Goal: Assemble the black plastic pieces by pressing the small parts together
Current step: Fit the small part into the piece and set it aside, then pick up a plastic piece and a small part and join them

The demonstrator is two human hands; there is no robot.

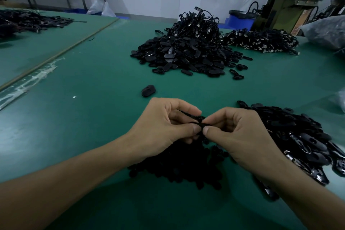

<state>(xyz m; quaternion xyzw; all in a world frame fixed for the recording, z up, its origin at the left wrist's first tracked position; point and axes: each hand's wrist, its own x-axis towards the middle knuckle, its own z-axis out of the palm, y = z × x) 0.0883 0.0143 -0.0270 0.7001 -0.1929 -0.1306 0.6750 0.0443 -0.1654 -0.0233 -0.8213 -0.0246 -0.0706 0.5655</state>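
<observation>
Pinching a small black plastic piece [199,123] between left hand [164,127] and right hand [237,132], just above a near low pile of matte black parts [183,166]. Probably mid-press. Far across the green table [93,80], a large heap of glossy black oval shells [186,56]: seemingly much left.

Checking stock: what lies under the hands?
A heap of small black parts lies on the table under the left hand and right hand. Both pinch one piece, mostly covered by them; the heap's far part is hidden too.
</observation>
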